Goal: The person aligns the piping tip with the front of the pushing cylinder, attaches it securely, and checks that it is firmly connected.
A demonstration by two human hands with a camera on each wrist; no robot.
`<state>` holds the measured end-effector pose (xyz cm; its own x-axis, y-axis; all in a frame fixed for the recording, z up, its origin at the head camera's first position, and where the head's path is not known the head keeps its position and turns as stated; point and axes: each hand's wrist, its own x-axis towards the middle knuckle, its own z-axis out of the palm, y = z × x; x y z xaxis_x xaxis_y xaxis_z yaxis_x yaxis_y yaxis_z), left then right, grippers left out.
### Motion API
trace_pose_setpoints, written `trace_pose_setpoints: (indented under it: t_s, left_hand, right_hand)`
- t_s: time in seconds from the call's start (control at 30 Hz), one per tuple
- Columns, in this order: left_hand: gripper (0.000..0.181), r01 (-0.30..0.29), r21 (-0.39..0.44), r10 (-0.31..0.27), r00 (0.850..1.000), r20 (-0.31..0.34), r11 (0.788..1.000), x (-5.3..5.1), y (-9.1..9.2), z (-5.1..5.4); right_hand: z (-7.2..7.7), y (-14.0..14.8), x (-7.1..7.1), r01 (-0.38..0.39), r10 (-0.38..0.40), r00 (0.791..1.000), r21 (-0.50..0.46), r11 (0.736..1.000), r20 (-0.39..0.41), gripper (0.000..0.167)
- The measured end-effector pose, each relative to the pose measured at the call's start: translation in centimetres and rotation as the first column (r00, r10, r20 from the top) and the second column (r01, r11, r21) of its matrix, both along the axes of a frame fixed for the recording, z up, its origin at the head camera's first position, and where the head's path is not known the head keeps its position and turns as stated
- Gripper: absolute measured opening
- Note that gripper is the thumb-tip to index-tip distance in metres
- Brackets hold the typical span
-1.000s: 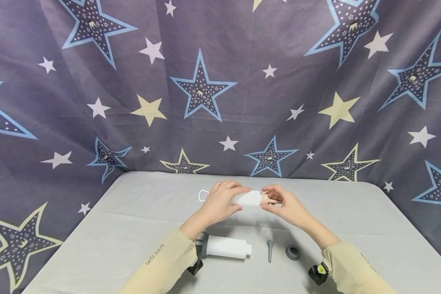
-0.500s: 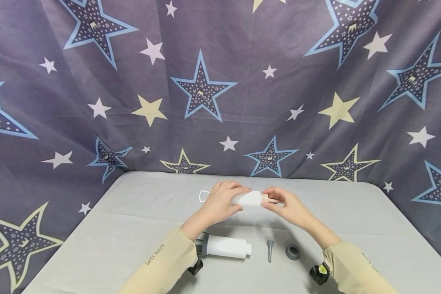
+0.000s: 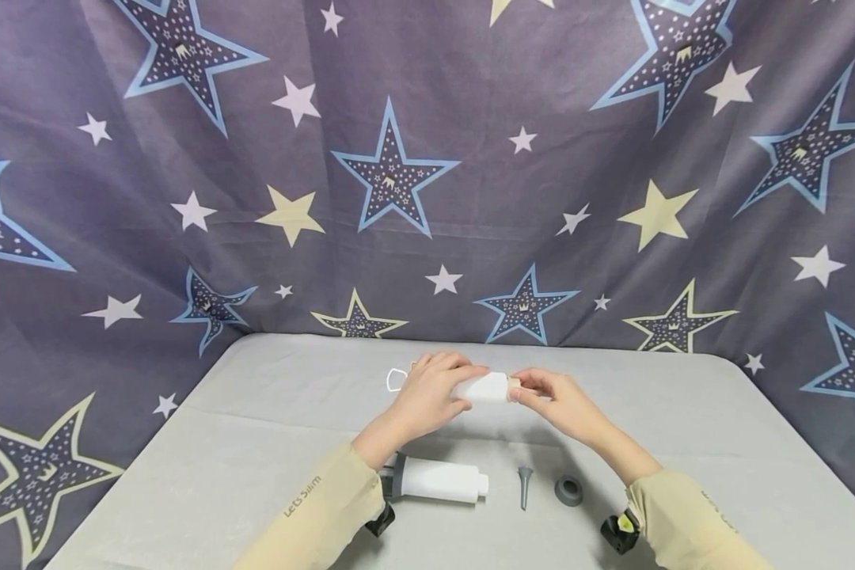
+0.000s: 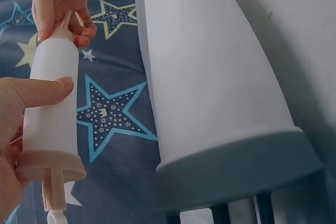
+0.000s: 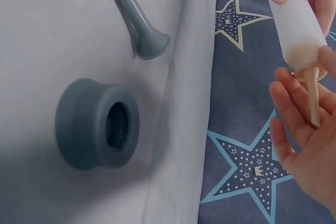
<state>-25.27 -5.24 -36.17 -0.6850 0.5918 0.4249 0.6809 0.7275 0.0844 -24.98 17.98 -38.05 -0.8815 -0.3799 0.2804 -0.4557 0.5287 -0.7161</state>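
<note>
In the head view my left hand (image 3: 431, 393) grips a white syringe-like tube (image 3: 480, 387) held above the table. The left wrist view shows its beige collar (image 4: 52, 163) beside the thumb, and a beige plunger stem below. A thin white ring handle (image 3: 389, 380) sticks out to the left. At the tube's other end my right hand (image 3: 559, 402) pinches the beige nozzle's base between thumb and fingers. In the right wrist view the narrow beige nozzle (image 5: 313, 98) points out over the palm.
A second white tube (image 3: 438, 480) with a grey collar (image 4: 247, 166) lies on the table (image 3: 271, 459), near the left wrist. To its right lie a grey funnel-shaped nozzle (image 3: 524, 484) and a grey ring-shaped cap (image 3: 568, 491). A star-patterned cloth (image 3: 470, 198) hangs behind.
My right fingers have shifted slightly around the nozzle's base, and the nozzle's stem is now hidden by them in the head view. The left hand and tube stay nearly still.
</note>
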Motion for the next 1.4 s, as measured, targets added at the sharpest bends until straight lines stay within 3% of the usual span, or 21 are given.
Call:
trace_pose_setpoints:
  t_s: [0.3,0.47,0.67,0.93,1.1,1.27,1.4]
  left_hand:
    - [0.051,-0.025,-0.002,0.025,0.999,-0.039,1.0,0.5,0.3,-0.4]
    - [0.052,-0.033,0.007,0.033,0.999,-0.035,0.999,0.3,0.2,-0.4]
    - [0.052,-0.025,0.018,0.025,0.999,-0.022,1.0,0.3,0.1,-0.4]
    - [0.052,-0.017,0.025,0.018,1.0,-0.023,1.0,0.1,0.1,-0.4]
    - [0.051,-0.019,0.022,0.019,1.0,-0.007,1.0,0.2,0.1,-0.3]
    - [0.051,-0.013,0.025,0.013,1.0,-0.003,1.0,0.3,0.1,-0.1]
    - [0.051,-0.012,0.024,0.012,1.0,-0.018,1.0,0.4,0.2,-0.1]
  right_hand:
    - [-0.4,0.0,0.1,-0.01,0.01,1.0,-0.014,1.0,0.022,0.03]
    - [-0.5,-0.1,0.3,-0.024,0.024,1.0,-0.02,0.999,-0.019,0.039]
    - [-0.5,0.0,0.3,-0.039,0.038,0.998,-0.024,0.999,-0.056,0.031]
    - [-0.6,0.4,0.0,-0.033,0.033,0.999,-0.037,0.999,-0.011,0.029]
    - [-0.3,0.2,0.1,-0.03,0.029,0.999,-0.023,0.999,-0.015,0.028]
    - [1.6,-0.4,1.5,-0.017,0.017,1.0,0.001,1.0,-0.011,0.024]
    - [0.9,-0.1,0.9,-0.009,0.009,1.0,0.013,1.0,-0.001,0.025]
